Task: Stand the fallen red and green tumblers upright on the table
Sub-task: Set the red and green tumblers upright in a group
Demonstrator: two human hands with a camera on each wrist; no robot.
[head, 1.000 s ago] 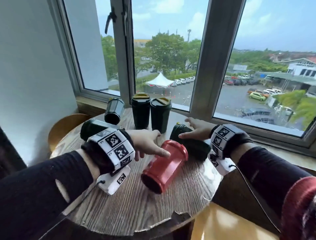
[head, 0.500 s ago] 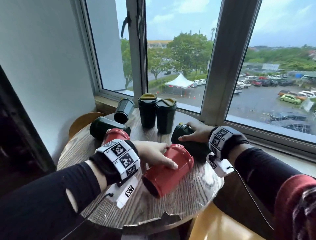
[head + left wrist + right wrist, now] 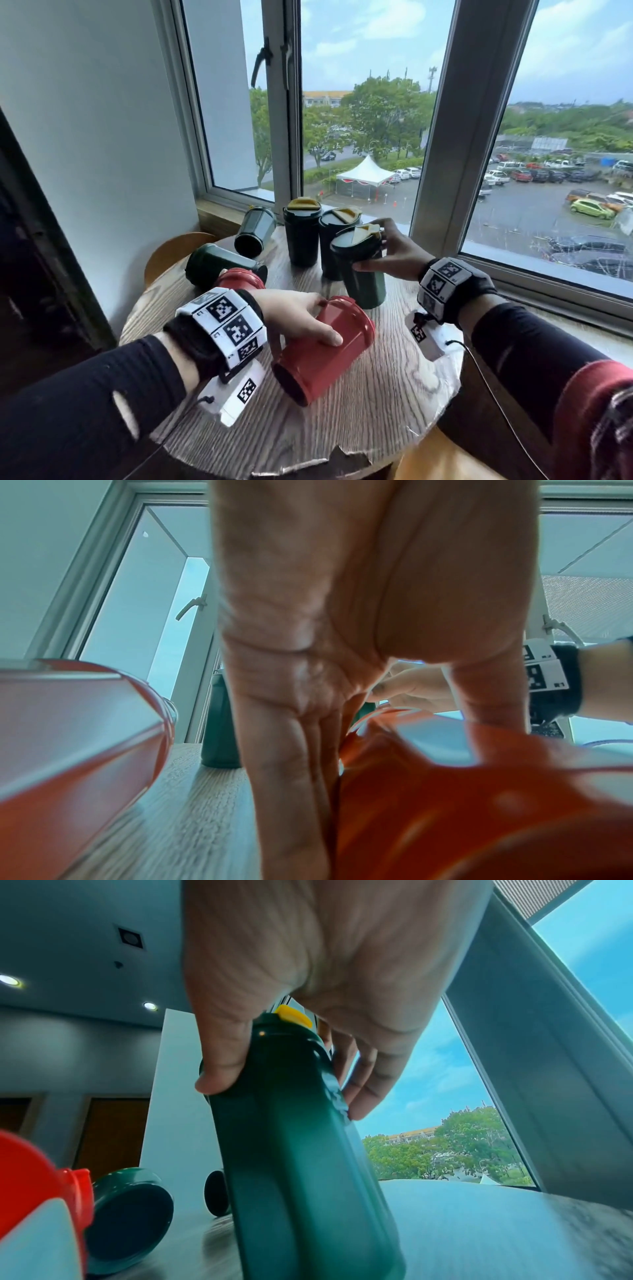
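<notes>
With left hand point(image 3: 294, 318) wrapped over the tilted red tumbler point(image 3: 322, 349), swing its far lidded end up; right hand point(image 3: 394, 253) grips the near-upright green tumbler point(image 3: 363, 274).

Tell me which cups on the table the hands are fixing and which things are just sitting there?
Part of the job:
- red tumbler, gripped by the left hand, tilted
- green tumbler, gripped by the right hand, nearly upright
- second red tumbler, lying down
- two fallen green tumblers

Just there:
- two upright green tumblers, already standing
- wooden chair
</notes>
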